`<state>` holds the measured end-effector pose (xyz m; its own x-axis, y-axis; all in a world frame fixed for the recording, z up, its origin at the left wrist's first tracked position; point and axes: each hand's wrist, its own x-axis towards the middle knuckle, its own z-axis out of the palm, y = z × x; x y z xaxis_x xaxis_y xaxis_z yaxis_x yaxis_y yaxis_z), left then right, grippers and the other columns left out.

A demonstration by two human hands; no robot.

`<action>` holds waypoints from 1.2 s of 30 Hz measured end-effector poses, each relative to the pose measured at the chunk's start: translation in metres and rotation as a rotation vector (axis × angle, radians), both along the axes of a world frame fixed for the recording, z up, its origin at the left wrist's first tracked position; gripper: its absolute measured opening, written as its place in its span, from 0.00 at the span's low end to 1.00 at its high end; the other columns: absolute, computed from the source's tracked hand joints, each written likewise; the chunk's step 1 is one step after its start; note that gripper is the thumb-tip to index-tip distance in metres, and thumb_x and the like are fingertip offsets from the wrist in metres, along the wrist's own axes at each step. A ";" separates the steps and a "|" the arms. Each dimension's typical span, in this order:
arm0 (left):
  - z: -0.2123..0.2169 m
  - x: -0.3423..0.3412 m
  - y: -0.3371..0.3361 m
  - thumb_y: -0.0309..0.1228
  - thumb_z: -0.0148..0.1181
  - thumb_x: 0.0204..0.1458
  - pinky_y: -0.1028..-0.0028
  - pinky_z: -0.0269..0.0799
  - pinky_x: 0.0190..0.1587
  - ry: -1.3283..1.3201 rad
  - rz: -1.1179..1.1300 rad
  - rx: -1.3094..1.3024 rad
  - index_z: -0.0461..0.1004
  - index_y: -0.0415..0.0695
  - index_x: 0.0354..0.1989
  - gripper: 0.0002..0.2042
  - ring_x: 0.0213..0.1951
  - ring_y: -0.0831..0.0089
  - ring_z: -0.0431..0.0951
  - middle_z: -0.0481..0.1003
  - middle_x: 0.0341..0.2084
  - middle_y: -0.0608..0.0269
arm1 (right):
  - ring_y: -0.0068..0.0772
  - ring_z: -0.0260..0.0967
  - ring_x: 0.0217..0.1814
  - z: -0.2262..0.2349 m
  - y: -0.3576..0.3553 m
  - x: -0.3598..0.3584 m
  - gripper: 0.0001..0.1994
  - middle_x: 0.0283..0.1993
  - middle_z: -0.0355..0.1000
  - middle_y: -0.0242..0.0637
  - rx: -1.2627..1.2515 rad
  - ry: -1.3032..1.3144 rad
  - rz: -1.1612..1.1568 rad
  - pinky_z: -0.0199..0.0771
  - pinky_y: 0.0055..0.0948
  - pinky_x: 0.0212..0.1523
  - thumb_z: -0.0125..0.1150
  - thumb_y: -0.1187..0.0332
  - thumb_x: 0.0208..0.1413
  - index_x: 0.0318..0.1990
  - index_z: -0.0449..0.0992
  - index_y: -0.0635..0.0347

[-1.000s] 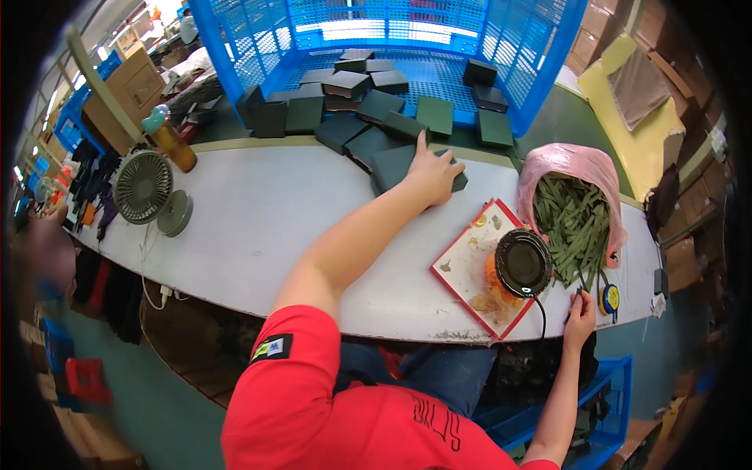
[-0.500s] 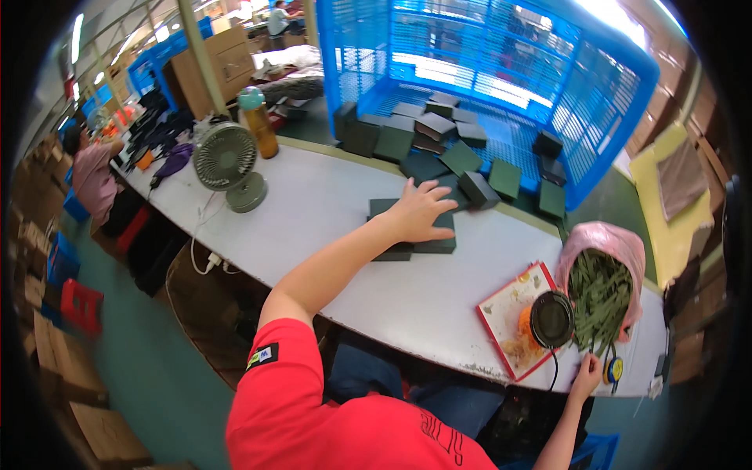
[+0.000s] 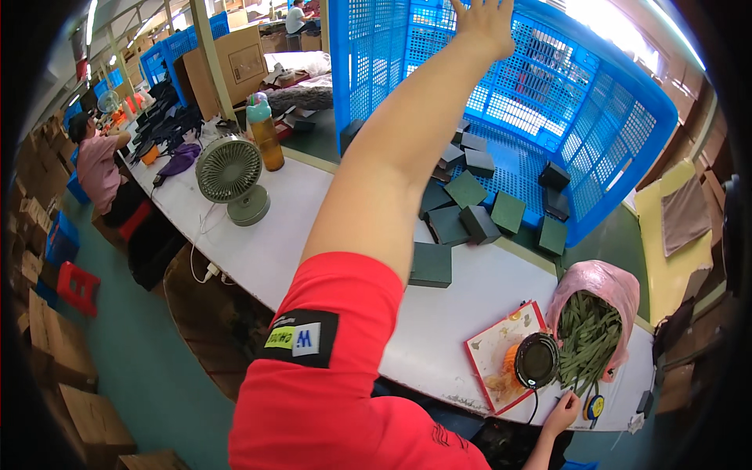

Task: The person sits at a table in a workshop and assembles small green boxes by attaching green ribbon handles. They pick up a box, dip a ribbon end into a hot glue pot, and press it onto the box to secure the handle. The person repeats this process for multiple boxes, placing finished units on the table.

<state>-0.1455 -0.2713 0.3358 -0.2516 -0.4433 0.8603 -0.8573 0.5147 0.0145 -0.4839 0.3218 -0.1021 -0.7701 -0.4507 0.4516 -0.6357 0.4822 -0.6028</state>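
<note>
My left arm stretches far forward across the table. At its end my left hand (image 3: 484,30) is raised in front of the upper part of a big blue plastic crate (image 3: 619,160), its fingers spread and nothing seen in them. Dark green boxes (image 3: 431,265) lie on the table below that arm, partly hidden by it. More green boxes (image 3: 507,213) are heaped in the crate's open side. Near the table's front edge my right hand (image 3: 562,413) has its fingers drawn together; what is in them, if anything, is too small to make out. Beside it green strips (image 3: 589,337) spill from a pink bag (image 3: 599,278).
A red-edged tray (image 3: 479,352) with a round black-topped device (image 3: 537,360) stands left of the bag. A yellow-and-blue tape roll (image 3: 595,406) lies by my right hand. Further left are a green fan (image 3: 229,170) and a bottle (image 3: 265,133). A person (image 3: 100,160) sits at far left.
My left hand has lifted off the boxes on the table and moved up and away to the crate. My right hand stays near the bag, fingers still together.
</note>
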 end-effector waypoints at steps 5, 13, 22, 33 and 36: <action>0.035 -0.011 -0.015 0.34 0.66 0.44 0.36 0.43 0.70 -0.040 -0.037 0.121 0.51 0.48 0.73 0.44 0.73 0.57 0.53 0.55 0.72 0.57 | 0.28 0.65 0.33 0.002 0.005 0.003 0.13 0.31 0.71 0.35 0.012 0.006 -0.031 0.68 0.29 0.38 0.57 0.64 0.66 0.37 0.75 0.68; 0.070 -0.044 -0.045 0.33 0.64 0.44 0.45 0.57 0.68 -0.068 0.206 0.356 0.75 0.45 0.57 0.27 0.61 0.55 0.73 0.77 0.55 0.53 | 0.31 0.67 0.35 -0.005 0.005 -0.008 0.14 0.33 0.73 0.37 0.050 -0.033 -0.032 0.70 0.30 0.41 0.56 0.62 0.66 0.38 0.75 0.68; 0.045 -0.009 -0.017 0.41 0.68 0.41 0.46 0.57 0.67 0.118 -0.052 -0.248 0.73 0.40 0.59 0.33 0.67 0.53 0.64 0.71 0.60 0.44 | 0.35 0.71 0.37 -0.014 0.003 -0.030 0.14 0.37 0.75 0.42 0.042 0.010 0.037 0.72 0.31 0.44 0.57 0.64 0.66 0.41 0.76 0.70; -0.055 0.100 0.219 0.36 0.65 0.48 0.53 0.66 0.44 0.093 -0.284 -0.524 0.83 0.53 0.28 0.04 0.38 0.59 0.79 0.79 0.25 0.62 | 0.44 0.73 0.31 0.048 -0.014 0.044 0.10 0.31 0.77 0.50 0.012 0.332 0.066 0.75 0.36 0.36 0.62 0.68 0.61 0.37 0.80 0.68; -0.061 0.111 0.224 0.40 0.70 0.45 0.56 0.62 0.38 0.164 -0.394 -0.509 0.82 0.53 0.24 0.06 0.33 0.62 0.77 0.78 0.23 0.65 | 0.43 0.73 0.31 0.036 -0.005 0.026 0.10 0.32 0.77 0.50 0.078 0.270 0.026 0.76 0.36 0.37 0.62 0.68 0.61 0.40 0.80 0.68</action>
